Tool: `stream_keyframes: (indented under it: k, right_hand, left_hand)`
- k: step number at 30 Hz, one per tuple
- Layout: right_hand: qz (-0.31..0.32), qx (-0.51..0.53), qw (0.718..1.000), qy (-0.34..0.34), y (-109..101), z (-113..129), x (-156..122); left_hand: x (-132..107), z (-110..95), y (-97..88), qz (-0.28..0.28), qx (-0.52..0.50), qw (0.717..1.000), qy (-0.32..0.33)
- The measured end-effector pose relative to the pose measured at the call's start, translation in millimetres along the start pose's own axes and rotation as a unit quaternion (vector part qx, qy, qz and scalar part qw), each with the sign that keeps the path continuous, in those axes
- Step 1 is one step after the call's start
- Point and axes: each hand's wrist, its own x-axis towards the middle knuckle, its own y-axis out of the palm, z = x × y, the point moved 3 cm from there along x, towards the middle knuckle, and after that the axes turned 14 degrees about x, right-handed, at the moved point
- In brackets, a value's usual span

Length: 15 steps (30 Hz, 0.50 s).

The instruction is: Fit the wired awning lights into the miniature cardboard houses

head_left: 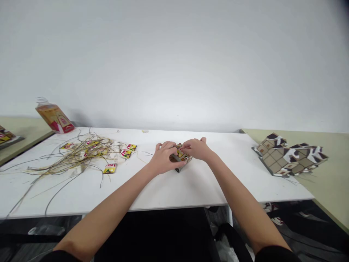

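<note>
In the middle of the white table a small model house [181, 156] with printed walls rests between my two hands. My left hand [164, 158] is wrapped round its left and front side, thumb along the near edge. From the right, my right hand [196, 148] reaches over the house with its fingers pinched together at the top. Whatever is between those fingertips is too small to make out. A thin dark wire [144, 152] runs leftward from beside my left hand. Part of the house is hidden behind my fingers.
Left of my hands lies a tangle of wires [92, 149] with small printed pieces [109, 168] attached. A plastic bottle [56, 115] leans at the back left. Several model houses [291, 156] stand together at the right, over the edge between the white table [201, 185] and a beige one.
</note>
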Motion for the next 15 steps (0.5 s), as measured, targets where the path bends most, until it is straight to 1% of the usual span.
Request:
stream_keyframes:
  k: [2, 5, 7, 9, 11, 12, 15]
  right_hand:
    - [-0.009, 0.006, 1.0, 0.0, 0.9, -0.8, -1.8]
    - [-0.025, 0.015, 1.0, -0.007, 2.3, -1.7, -8.0]
    - [-0.034, 0.018, 0.999, -0.018, 4.8, -3.3, -14.2]
    - [-0.058, 0.036, 0.997, -0.036, 8.8, -7.6, -20.5]
    - [-0.113, 0.091, 0.988, -0.06, 12.4, -14.9, -25.3]
    - [-0.148, 0.128, 0.978, -0.07, 13.3, -19.2, -26.8]
    - [-0.253, 0.237, 0.933, -0.096, 9.7, -27.6, -30.4]
  left_hand:
    - [-0.2, -2.0, -2.4, 0.007, -0.013, 1.0, -0.021]
    - [2.4, -4.1, -6.5, 0.051, -0.027, 0.996, -0.069]
    - [6.0, -5.2, -9.1, 0.082, -0.015, 0.991, -0.102]
    - [10.9, -6.5, -10.8, 0.099, 0.003, 0.987, -0.127]
    - [17.2, -8.3, -10.6, 0.113, 0.015, 0.983, -0.145]
    - [20.9, -9.3, -9.7, 0.124, 0.021, 0.98, -0.154]
    - [34.6, -13.9, -5.9, 0.16, 0.039, 0.97, -0.18]
